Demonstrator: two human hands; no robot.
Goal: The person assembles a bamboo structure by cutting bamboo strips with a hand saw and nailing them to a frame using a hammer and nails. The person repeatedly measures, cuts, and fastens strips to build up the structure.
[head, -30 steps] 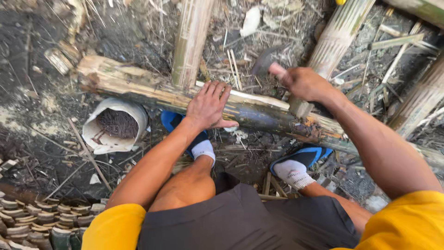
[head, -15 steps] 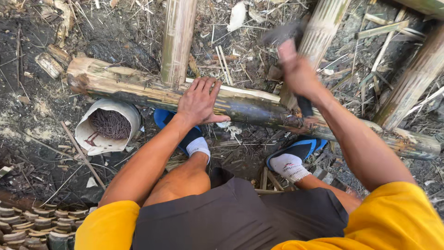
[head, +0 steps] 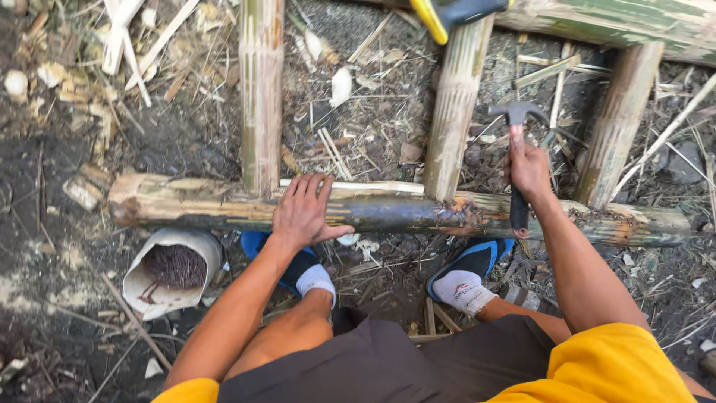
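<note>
while gripped, hammer point(head: 516, 142) above bamboo pole point(head: 403, 209)

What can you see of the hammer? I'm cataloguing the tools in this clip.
The hammer is a claw hammer with a dark metal head, a reddish neck just under it and a black grip below. It stands nearly upright, head up and away from the person, above the horizontal bamboo pole. The right hand wraps its handle about midway, so the middle is hidden; the black grip end sticks out beneath the hand, across the pole. Whether it touches the pole is unclear.
</note>
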